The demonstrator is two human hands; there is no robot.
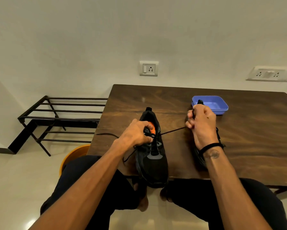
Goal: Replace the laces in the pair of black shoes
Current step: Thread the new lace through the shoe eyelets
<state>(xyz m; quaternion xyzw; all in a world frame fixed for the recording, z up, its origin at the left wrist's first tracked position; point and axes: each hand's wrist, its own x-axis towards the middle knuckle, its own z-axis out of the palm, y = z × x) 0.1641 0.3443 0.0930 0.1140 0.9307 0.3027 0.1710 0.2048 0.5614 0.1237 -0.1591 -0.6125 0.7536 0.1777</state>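
Nearest, a black mesh shoe stands upright at the table's front edge, its rounded toe jutting slightly past the dark, swirling wood grain toward the person's knees. Grey panels frame its eyelets, and an orange lining shows inside the collar. The left hand curls over the tongue area, fingertips pinching at the eyelets where the thin, cord-like black lace emerges. One end of that lace trails limp off the shoe's left side (another short piece lies on the wood farther left). The other end runs taut, up and to the right, into the right hand, whose fingers are closed round it. A braided black band circles that wrist. Beneath the right forearm sits the second shoe, mostly hidden, only a dark curved edge showing. Farther back, a shallow rectangular blue plastic tray with rounded corners rests on the table just behind the right hand. Beyond the table's left side stands a black metal-bar shoe rack against the pale, smooth wall.
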